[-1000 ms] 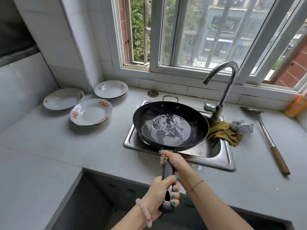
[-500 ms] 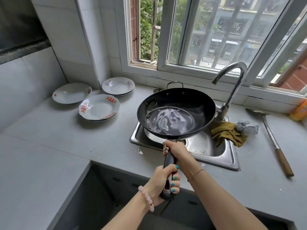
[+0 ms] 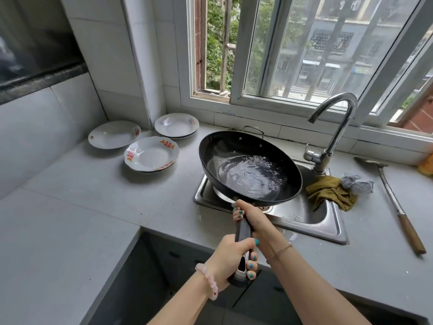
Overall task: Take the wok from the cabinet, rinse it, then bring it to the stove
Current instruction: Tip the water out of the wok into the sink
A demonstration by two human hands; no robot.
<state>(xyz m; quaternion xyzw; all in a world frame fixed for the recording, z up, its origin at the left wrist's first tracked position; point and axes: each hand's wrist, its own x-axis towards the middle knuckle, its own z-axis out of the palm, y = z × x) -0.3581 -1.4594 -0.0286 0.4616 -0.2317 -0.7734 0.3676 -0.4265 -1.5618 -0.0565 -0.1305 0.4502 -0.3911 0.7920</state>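
Observation:
The black wok [image 3: 234, 148] hangs above the steel sink [image 3: 337, 225], tilted down to the right, with water pooled in its lower right side. Both hands grip its long dark handle. My right hand [image 3: 251, 215] holds the handle close to the bowl. My left hand [image 3: 234, 259], with a pink bead bracelet at the wrist, holds the handle's near end. The curved chrome tap [image 3: 332, 127] stands behind the sink to the right; no water runs from it. A small loop handle shows at the wok's far rim.
Three white patterned plates [image 3: 151, 153] lie on the grey counter to the left. A mustard cloth [image 3: 330, 192] and a steel scourer [image 3: 357, 184] sit at the sink's right edge. A long metal spatula [image 3: 393, 202] lies further right. A window runs along the back wall.
The wok has risen over the sink and tipped to the right, and the water has slid from the middle toward its right side. Both hands keep their grip on the handle.

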